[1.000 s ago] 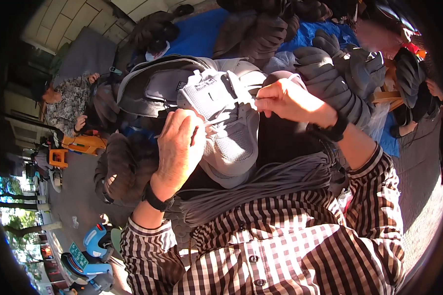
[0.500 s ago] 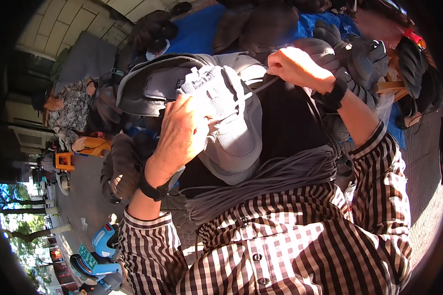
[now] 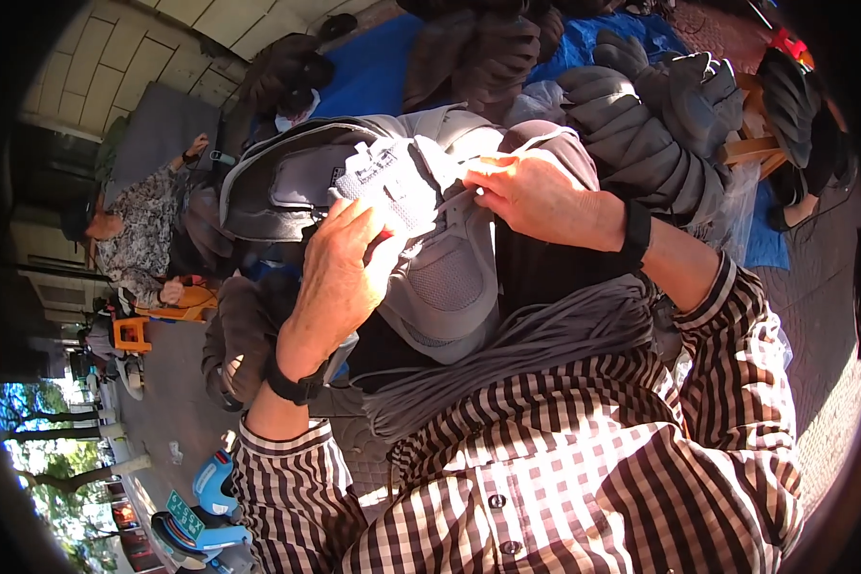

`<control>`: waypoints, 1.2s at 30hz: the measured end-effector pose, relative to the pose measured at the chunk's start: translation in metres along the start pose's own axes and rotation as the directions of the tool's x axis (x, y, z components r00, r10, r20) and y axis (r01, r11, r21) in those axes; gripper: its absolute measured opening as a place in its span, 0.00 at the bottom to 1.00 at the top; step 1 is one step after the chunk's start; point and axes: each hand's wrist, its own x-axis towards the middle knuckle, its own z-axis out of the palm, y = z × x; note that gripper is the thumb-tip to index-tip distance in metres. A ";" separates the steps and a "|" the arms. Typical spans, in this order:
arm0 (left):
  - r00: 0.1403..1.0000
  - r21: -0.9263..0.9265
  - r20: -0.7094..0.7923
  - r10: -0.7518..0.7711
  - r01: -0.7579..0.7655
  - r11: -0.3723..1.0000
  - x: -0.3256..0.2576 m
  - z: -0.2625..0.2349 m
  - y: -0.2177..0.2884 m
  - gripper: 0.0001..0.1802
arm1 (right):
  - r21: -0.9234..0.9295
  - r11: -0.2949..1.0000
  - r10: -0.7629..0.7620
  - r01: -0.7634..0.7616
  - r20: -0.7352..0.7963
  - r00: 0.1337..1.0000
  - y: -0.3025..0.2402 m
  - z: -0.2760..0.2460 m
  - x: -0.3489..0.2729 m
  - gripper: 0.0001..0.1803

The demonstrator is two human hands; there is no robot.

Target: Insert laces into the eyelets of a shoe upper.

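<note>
A grey sneaker (image 3: 447,273) with a mesh toe rests on my lap, its toe toward me. My left hand (image 3: 337,273) is closed on its pale tongue (image 3: 392,182), which glares in the sunlight. At the lace holes on the shoe's right side, my right hand (image 3: 555,203) pinches a grey shoelace; a loop of it arches above the fingers. The lace tip is too small to make out. Behind this shoe lies another grey shoe (image 3: 249,206), its opening partly showing. A bundle of loose grey laces (image 3: 555,335) lies across my lap.
Stacks of dark shoes (image 3: 631,143) stand to the right and far side, partly on a blue tarp (image 3: 364,72). More stacked shoes (image 3: 244,325) are at the left. A seated person (image 3: 139,239) is at far left, near an orange stool (image 3: 131,333). A blue scooter (image 3: 201,517) stands lower left.
My right hand has moved left, from out beside the shoe to its lace holes. My left hand keeps its hold on the tongue. The seated person's hand has risen.
</note>
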 end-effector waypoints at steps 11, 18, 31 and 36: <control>0.916 -0.171 0.172 -0.363 0.391 0.904 0.007 -0.013 -0.001 0.06 | -0.830 -0.557 -0.539 0.014 0.374 0.755 0.038 0.007 -0.022 0.17; 0.935 -0.111 0.229 -0.273 0.303 0.946 -0.004 -0.017 0.008 0.05 | -0.940 -0.340 -0.487 0.031 0.204 0.850 0.043 0.014 -0.032 0.13; 0.917 -0.142 0.175 -0.358 0.383 0.913 -0.028 -0.013 -0.010 0.05 | -0.355 0.933 -0.115 0.056 -0.148 0.982 0.040 -0.017 -0.025 0.08; 0.910 -0.131 0.206 -0.360 0.390 0.911 -0.050 -0.023 -0.016 0.05 | -0.382 0.923 -0.170 0.048 -0.292 0.941 0.062 -0.049 -0.042 0.07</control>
